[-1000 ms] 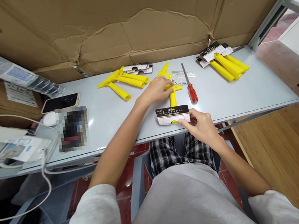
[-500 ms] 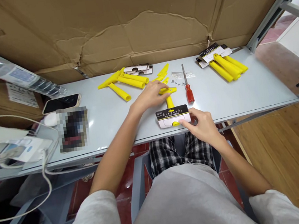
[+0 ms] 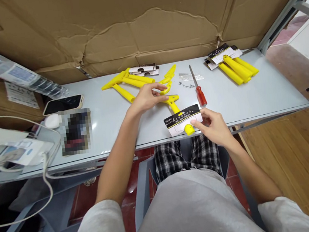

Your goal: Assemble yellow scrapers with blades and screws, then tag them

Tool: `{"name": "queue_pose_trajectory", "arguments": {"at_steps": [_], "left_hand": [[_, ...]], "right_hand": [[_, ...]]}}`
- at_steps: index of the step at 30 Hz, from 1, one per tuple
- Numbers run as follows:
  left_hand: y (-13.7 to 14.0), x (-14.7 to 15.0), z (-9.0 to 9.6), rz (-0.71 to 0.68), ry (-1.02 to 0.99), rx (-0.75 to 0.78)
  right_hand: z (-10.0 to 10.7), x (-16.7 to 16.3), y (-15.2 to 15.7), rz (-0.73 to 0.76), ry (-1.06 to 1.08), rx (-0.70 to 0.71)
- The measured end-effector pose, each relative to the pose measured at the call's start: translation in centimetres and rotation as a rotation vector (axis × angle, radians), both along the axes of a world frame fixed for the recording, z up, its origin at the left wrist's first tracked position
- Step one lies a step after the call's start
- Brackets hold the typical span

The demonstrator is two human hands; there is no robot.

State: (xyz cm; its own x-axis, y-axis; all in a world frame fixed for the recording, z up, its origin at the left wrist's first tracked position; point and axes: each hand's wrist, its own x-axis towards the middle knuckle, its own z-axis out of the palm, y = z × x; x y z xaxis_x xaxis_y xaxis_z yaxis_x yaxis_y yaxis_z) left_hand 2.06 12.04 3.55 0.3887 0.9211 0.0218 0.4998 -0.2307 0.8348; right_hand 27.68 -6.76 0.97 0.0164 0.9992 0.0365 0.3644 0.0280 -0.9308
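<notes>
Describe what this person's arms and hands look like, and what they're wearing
Both arms are bare from above the elbow down to the left hand and right hand. No gloves, watch, rings or bands show. Each upper arm ends in a short, loose light grey sleeve, part of a plain light grey shirt without markings. Black-and-white checked shorts show below it.

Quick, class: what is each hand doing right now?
Left hand: open, fingers spread over the yellow scraper's head.
Right hand: closed on the label card and scraper handle.
</notes>
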Motion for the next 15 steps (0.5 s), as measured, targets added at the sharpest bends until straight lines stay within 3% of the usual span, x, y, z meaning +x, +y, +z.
{"name": "queue_pose_trajectory", "arguments": {"at_steps": [6, 15], "left_hand": [[-1.1, 1.0, -0.2, -0.009, -0.196, -0.119], [-3.1, 2.0, -0.4, 0.014, -0.087, 0.004]], "right_hand": [[0.4, -0.4, 0.4, -0.058, -0.149, 0.003], [0.5, -1.2, 2.2, -0.134, -0.343, -0.054]]}}
